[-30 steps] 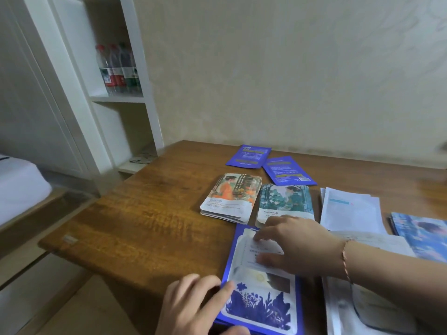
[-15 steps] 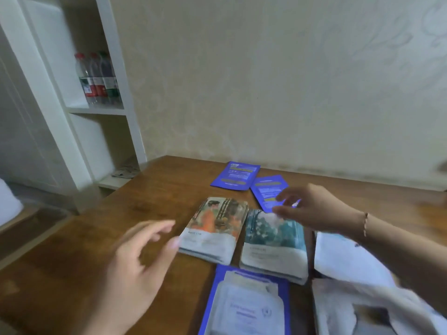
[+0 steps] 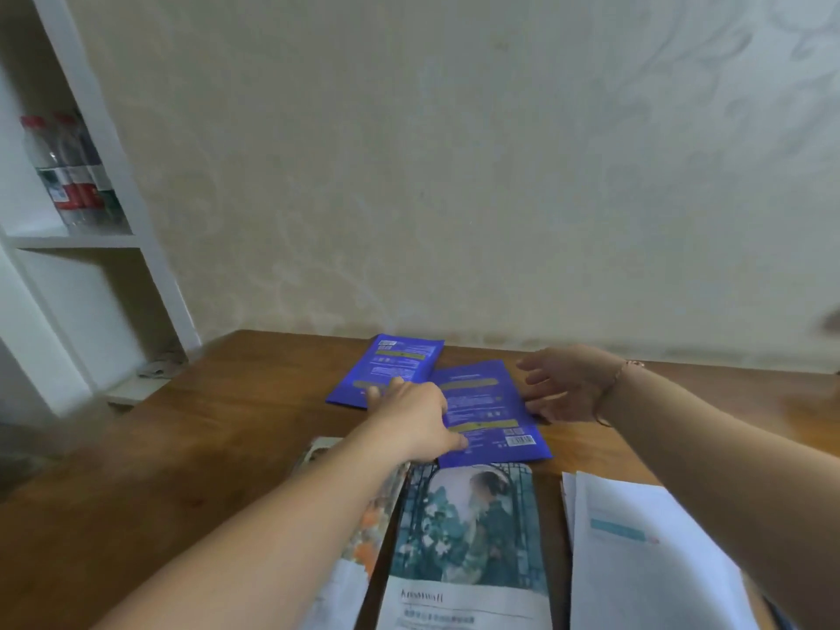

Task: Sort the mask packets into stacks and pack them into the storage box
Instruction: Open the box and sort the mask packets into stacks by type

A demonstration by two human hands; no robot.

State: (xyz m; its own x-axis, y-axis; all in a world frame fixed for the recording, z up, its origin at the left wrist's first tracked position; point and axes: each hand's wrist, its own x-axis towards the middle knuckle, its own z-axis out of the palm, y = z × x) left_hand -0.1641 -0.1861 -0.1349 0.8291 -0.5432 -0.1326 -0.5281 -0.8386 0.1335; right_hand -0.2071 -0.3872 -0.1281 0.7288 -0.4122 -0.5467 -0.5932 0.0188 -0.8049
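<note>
The left hand (image 3: 411,418) lies flat, fingers straight, across two flat blue foil mask packets: its fingertips rest on the far blue packet (image 3: 395,363), its thumb on the near blue packet (image 3: 488,413). The right hand (image 3: 561,386) hovers released, fingers spread, at the near blue packet's right edge. Nearer than that packet on the brown wooden desk (image 3: 182,447) lie a teal illustrated packet (image 3: 468,538), an orange illustrated packet (image 3: 368,538) under the left forearm, and white packets (image 3: 636,561).
</note>
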